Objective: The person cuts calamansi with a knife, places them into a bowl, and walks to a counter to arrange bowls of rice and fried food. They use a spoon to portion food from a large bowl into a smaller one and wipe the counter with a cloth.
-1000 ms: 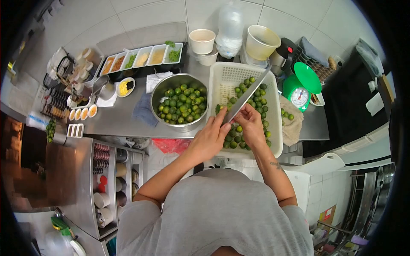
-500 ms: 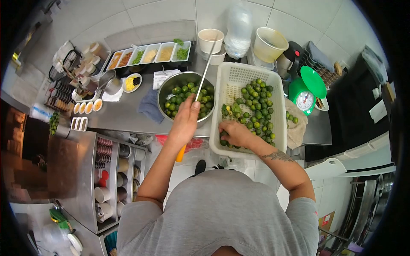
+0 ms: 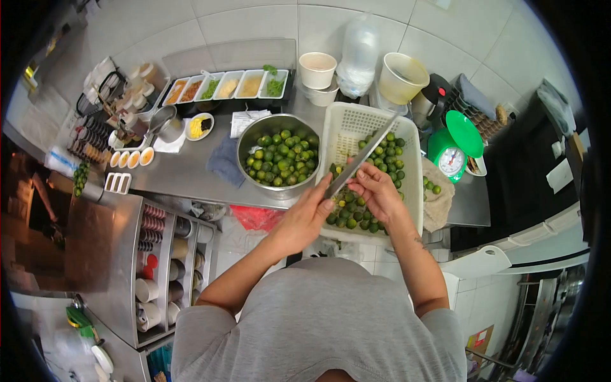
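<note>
My left hand [image 3: 304,218] is closed around a long knife [image 3: 368,151], its blade slanting up and right over the white perforated basket [image 3: 342,124]. The handle is hidden in my grip. Close against the blade, my right hand [image 3: 380,196] has its fingers pinched together; whatever sits between them is too small or covered to identify. Small green limes [image 3: 391,156] lie in the basket below both hands, some with leaves. To the left, a steel bowl [image 3: 249,132] holds many more limes [image 3: 280,159].
A green kitchen scale [image 3: 452,160] and a beige cloth [image 3: 439,204] are right of the basket. Behind the bowl stands a row of topping trays [image 3: 238,95]. White tubs [image 3: 317,70] line the wall. A blue cloth [image 3: 224,160] lies left of the bowl.
The knife has swung from above the bowl to over the basket, with my left hand moving right and down. My right hand has risen from the limes to meet the blade.
</note>
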`<state>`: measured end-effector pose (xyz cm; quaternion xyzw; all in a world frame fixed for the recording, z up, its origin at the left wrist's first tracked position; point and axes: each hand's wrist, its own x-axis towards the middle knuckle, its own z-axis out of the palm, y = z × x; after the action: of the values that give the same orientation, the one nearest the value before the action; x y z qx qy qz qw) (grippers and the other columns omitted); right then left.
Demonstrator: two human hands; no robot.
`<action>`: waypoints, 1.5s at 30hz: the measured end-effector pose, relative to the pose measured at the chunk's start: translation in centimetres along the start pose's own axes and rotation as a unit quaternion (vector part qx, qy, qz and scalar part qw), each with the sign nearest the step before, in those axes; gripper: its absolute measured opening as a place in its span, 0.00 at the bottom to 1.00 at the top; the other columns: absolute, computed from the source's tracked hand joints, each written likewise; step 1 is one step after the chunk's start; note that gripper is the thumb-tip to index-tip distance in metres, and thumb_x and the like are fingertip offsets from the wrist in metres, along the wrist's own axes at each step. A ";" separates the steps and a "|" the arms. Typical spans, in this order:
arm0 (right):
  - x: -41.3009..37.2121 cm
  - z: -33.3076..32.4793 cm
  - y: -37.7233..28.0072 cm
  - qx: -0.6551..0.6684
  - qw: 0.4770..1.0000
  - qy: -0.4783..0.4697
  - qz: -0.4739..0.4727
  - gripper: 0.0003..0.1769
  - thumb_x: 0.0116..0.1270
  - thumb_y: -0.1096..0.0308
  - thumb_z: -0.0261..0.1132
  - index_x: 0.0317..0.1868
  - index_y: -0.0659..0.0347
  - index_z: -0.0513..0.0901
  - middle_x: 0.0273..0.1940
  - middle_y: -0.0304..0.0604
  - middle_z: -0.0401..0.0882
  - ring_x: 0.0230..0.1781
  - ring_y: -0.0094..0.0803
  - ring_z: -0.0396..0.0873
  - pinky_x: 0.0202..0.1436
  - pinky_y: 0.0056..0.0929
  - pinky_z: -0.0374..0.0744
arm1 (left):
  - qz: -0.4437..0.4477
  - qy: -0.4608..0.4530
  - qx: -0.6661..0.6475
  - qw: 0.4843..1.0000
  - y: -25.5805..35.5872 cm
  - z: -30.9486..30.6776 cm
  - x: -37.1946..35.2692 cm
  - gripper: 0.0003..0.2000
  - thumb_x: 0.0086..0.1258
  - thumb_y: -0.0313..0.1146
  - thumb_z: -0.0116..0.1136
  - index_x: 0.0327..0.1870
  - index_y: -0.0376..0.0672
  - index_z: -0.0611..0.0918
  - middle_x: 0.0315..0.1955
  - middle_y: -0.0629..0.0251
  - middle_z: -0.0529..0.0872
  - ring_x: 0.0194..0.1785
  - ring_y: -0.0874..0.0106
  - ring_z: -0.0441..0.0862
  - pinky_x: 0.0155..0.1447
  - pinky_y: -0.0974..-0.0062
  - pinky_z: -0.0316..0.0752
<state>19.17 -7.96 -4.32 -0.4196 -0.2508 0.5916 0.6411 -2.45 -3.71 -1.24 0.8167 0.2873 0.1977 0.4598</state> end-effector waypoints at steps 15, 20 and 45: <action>-0.2 2.7 1.9 -0.042 0.990 0.080 -0.108 0.09 0.67 0.77 0.58 0.47 0.69 0.77 0.39 0.40 0.80 0.38 0.24 0.77 0.44 0.24 0.76 | -0.062 -0.007 0.063 0.996 1.7 1.0 0.5 0.26 0.77 0.45 0.35 0.73 0.46 0.53 0.51 0.45 0.71 0.50 0.46 0.75 0.54 0.56 0.71; -0.1 4.5 1.9 -0.120 0.983 0.068 -0.120 0.10 0.66 0.77 0.60 0.47 0.70 0.76 0.37 0.40 0.80 0.34 0.23 0.77 0.42 0.23 0.76 | -0.006 0.062 0.043 0.997 -0.3 0.9 2.0 0.25 0.77 0.46 0.36 0.69 0.42 0.59 0.53 0.43 0.72 0.55 0.48 0.75 0.58 0.59 0.69; 12.7 -8.5 -1.6 -0.446 0.885 -0.132 -0.019 0.13 0.71 0.71 0.56 0.52 0.69 0.74 0.33 0.39 0.76 0.28 0.24 0.75 0.31 0.25 0.74 | -0.054 0.226 -0.048 0.971 -2.6 0.1 1.8 0.29 0.77 0.50 0.34 0.66 0.31 0.62 0.55 0.38 0.72 0.62 0.47 0.69 0.66 0.60 0.63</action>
<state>29.21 2.41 -9.65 -0.5743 -0.5785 0.4553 0.3580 -1.78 -1.49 -3.44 0.7110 0.4176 0.3657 0.4317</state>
